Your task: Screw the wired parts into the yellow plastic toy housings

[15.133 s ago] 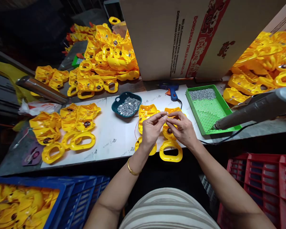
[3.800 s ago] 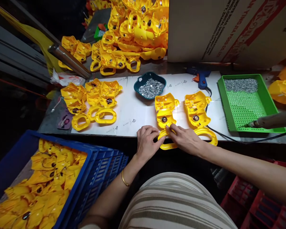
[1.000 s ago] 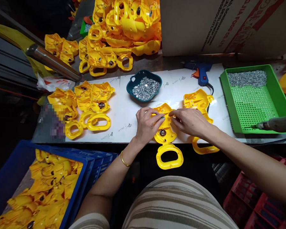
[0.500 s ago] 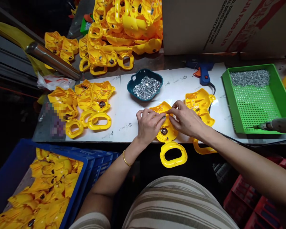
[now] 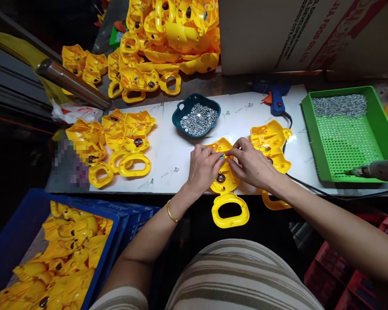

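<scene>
Beneath my hands a yellow plastic shell half (image 5: 225, 183) lies open side up on the white-covered bench, its loop handle (image 5: 230, 224) sticking out past the front edge. A round dark part (image 5: 220, 178) sits inside it, and a small green piece (image 5: 222, 157) shows at my left fingertips. My left hand (image 5: 202, 170) grips the shell's left side, fingers bent inward over it. Thumb and fingers of my right hand (image 5: 250, 161) are pinched together over the shell's middle; what lies between them is too small to make out. Right of it rests another yellow shell (image 5: 267, 134).
Behind my hands stands a dark teal bowl of small metal screws (image 5: 177, 120). A blue glue gun (image 5: 278, 97) and a green basket (image 5: 330, 174) with metal pieces are to the right. More yellow shells (image 5: 129, 129) lie left; a blue crate (image 5: 105, 241) of shells stands below.
The shell and its handle have shifted slightly left under my hands. My left hand has moved a little to the right; my right hand stays nearly in place, still pinched.
</scene>
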The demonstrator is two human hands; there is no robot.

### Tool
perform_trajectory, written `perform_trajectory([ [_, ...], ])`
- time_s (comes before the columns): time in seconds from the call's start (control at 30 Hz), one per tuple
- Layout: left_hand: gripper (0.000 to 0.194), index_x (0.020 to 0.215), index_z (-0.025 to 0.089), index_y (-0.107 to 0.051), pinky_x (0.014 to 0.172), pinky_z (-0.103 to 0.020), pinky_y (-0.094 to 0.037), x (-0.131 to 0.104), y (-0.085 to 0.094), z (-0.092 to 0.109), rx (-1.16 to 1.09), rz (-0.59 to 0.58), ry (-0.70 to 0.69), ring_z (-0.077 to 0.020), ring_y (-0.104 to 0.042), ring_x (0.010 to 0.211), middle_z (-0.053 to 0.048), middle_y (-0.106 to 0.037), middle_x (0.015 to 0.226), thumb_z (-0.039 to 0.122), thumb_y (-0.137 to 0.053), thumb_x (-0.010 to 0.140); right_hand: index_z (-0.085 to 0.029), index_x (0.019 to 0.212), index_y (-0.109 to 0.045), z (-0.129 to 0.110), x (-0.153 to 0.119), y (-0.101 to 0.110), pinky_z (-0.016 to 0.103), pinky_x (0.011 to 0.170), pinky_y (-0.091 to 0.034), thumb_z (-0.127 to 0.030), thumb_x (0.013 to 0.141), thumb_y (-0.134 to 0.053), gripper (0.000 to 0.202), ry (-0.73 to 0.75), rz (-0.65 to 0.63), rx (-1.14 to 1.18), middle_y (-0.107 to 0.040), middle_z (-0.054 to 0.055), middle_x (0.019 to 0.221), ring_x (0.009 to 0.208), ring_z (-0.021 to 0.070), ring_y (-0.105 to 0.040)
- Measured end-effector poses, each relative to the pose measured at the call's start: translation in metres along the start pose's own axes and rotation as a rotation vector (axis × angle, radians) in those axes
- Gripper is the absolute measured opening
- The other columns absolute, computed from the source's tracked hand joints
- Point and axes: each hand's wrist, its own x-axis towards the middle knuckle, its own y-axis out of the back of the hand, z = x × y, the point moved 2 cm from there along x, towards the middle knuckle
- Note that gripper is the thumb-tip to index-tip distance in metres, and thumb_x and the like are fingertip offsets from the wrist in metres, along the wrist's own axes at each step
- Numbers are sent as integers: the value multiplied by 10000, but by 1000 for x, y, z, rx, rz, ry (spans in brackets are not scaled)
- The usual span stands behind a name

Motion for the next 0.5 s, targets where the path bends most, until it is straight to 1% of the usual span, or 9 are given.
perform_trajectory([
  [0.13, 172, 1009, 206, -747, 777, -366, -425, 3, -1, 0, -22, -18, -9, -241, -448, 910, -67, -607, 809, 243, -637, 881, -145, 1109, -656, 2, -1, 0, 288, 608, -390, -260, 927, -422, 318, 1, -6, -1, -514, 134, 1118, 768, 172, -551],
  [0.37, 165, 1010, 162, -727, 819, -358, -475, 0, -1, -1, -57, 16, -45, -230, -472, 920, -69, -595, 832, 195, -635, 877, -165, 1124, -652, 4, 0, -1, 280, 602, -390, -251, 930, -408, 323, 40, 15, 10, -517, 126, 1120, 781, 171, -555],
  [0.5, 153, 998, 176, -726, 809, -357, -486, 0, -1, -3, -60, 11, -42, -221, -490, 912, -64, -585, 850, 186, -639, 872, -170, 1117, -656, 2, -2, 1, 278, 595, -388, -256, 934, -407, 321, 18, -1, -8, -519, 126, 1122, 782, 171, -557],
])
